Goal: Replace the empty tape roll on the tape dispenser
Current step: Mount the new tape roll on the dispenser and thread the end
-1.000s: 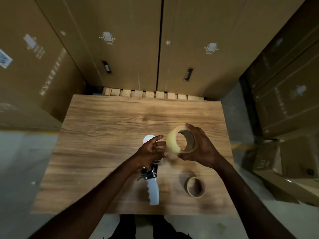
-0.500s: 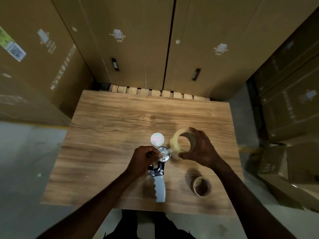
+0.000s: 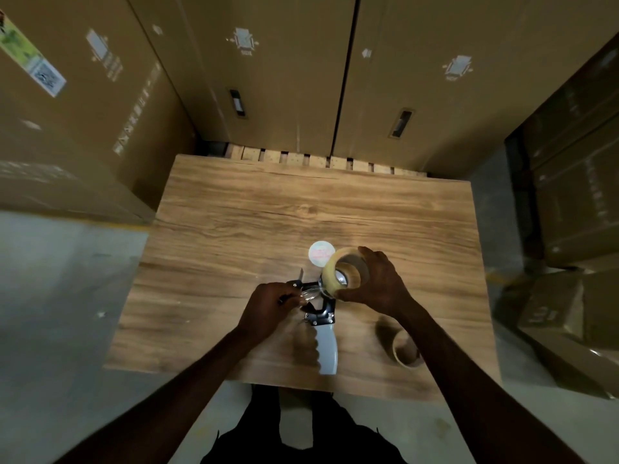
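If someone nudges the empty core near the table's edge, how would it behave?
The empty core is a bare cardboard ring, so probably very light and easily shoved. It seems to rest tilted on the table, so it might roll or tip flat.

Table point(image 3: 234, 229): light brown wood-grain print with darker streaks running left to right. Dispenser point(image 3: 323, 326): pale grey-white handle with scalloped left edge, black frame, silver metal parts. New roll point(image 3: 345, 272): translucent tan-yellow tape over brown core. Empty core point(image 3: 407, 353), near right: plain brown cardboard. Disc point(image 3: 321, 253), far of roll: white with faint pink print, unreadable. Boxes point(image 3: 284, 78), far and both sides: brown cardboard with white printed symbols; one far-left label green and white with a black code. Pallet point(image 3: 318, 160): pale wood. Floor point(image 3: 50, 296): grey, yellow line at left.
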